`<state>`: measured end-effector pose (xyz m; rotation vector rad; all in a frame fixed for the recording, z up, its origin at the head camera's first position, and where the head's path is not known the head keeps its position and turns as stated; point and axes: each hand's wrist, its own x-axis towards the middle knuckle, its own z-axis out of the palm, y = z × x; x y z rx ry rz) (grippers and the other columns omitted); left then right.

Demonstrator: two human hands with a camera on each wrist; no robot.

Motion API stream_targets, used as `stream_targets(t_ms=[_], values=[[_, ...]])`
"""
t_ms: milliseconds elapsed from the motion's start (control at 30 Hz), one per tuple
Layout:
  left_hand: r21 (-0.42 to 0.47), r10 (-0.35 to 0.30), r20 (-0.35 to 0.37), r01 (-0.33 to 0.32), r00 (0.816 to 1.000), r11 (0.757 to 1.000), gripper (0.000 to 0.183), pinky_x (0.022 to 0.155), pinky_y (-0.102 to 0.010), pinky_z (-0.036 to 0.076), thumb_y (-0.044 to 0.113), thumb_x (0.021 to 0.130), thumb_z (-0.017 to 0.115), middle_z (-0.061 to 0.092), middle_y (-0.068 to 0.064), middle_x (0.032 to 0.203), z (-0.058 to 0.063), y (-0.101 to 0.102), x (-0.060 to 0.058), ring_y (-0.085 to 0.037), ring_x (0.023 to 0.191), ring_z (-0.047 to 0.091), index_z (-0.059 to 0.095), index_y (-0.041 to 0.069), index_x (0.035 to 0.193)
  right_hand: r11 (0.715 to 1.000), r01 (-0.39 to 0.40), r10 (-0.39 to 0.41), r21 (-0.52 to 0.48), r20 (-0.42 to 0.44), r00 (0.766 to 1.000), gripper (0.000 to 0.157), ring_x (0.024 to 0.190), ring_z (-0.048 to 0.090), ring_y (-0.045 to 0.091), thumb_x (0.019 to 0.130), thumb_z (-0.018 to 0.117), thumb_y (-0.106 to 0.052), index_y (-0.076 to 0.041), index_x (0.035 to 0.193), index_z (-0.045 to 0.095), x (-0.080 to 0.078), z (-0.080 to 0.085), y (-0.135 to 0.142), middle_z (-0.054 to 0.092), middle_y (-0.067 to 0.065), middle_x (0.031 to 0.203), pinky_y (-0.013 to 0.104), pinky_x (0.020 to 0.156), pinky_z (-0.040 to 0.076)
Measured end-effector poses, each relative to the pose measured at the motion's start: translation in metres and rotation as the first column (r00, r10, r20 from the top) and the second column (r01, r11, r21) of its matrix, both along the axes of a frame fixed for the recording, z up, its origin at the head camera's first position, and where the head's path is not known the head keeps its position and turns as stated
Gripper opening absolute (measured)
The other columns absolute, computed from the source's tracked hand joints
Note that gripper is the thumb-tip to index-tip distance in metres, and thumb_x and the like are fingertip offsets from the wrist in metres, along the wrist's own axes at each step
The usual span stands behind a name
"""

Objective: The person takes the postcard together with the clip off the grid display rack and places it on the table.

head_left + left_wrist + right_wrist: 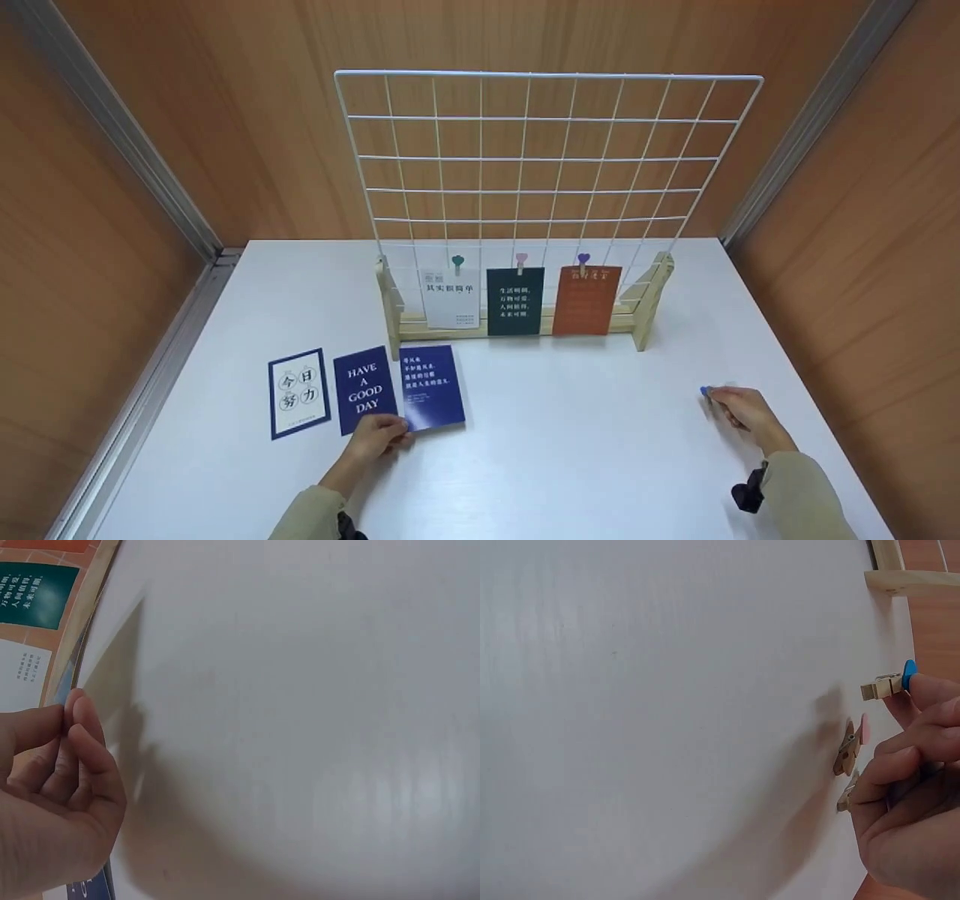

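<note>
My left hand (pixel 379 435) pinches the lower left corner of a dark blue card (pixel 435 382) with white writing, between thumb and fingers. In the left wrist view this card is nearly edge-on, casting a shadow on the table. To its left lie a blue "HAVE A GOOD DAY" card (pixel 365 382) and a white card with a blue border (pixel 300 394). On the right, my right hand (pixel 746 414) pinches a small wooden clothespin (pixel 885 687) with a blue top. Beneath that hand, a pink-topped clothespin (pixel 847 750) and another clothespin (pixel 846 797), partly hidden, rest on the table.
A white wire grid (pixel 547 73) stands in a wooden stand (pixel 645 300) at the back. Clothespins hold a white card (pixel 450 304), a dark green card (pixel 515 304) and an orange card (pixel 587 304) on its lower part. Wood-look walls (pixel 225 112) surround the white table (pixel 540 435).
</note>
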<state>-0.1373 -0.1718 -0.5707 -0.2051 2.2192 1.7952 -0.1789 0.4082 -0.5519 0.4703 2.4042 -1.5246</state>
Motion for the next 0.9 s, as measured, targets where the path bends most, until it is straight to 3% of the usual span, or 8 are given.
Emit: stream_targets(t_ms=[233,500,733,900], values=[[-0.008,-0.003,0.033,0.004,0.999,1.000,0.020,0.054,-0.026,0.046,0.005,0.085,0.054,0.064,-0.013,0.076,-0.002,-0.003,-0.001,-0.018,0.065,0.061,0.061,-0.012,0.092,0.997,-0.034,0.031,0.076,0.042,0.999,0.027,0.044,0.035,0.005,0.088,0.050,-0.028,-0.010,0.069,0.053,0.000,-0.007,0.004,0.041,-0.007,0.051,0.019,0.042,0.031],[-0.029,0.021,0.075,-0.019,0.997,0.999,0.019,0.053,-0.025,0.046,0.004,0.084,0.054,0.064,-0.011,0.074,-0.003,-0.003,0.000,-0.015,0.062,0.060,0.061,-0.012,0.092,0.997,-0.020,0.016,0.080,0.042,0.999,0.025,0.044,0.035,0.006,0.088,0.051,-0.026,-0.006,0.077,0.058,-0.001,-0.010,0.006,0.041,-0.006,0.051,0.020,0.042,0.031],[-0.048,0.033,0.093,-0.028,0.995,0.998,0.018,0.052,-0.025,0.046,0.004,0.083,0.055,0.063,-0.010,0.071,-0.002,0.000,0.000,-0.015,0.060,0.059,0.061,-0.012,0.090,0.996,-0.028,0.027,0.080,0.004,1.000,0.032,0.044,0.033,0.006,0.088,0.050,-0.023,0.005,0.102,0.059,-0.002,-0.011,0.002,0.040,-0.006,0.052,0.021,0.042,0.031],[-0.038,0.024,0.086,-0.021,0.996,0.999,0.018,0.052,-0.025,0.047,0.002,0.082,0.054,0.063,-0.011,0.071,-0.002,-0.001,0.001,-0.015,0.059,0.059,0.061,-0.013,0.089,0.996,-0.010,0.012,0.088,-0.019,1.000,0.030,0.045,0.034,0.007,0.087,0.053,-0.023,0.005,0.099,0.059,-0.006,-0.014,-0.001,0.042,-0.005,0.052,0.021,0.042,0.031]])
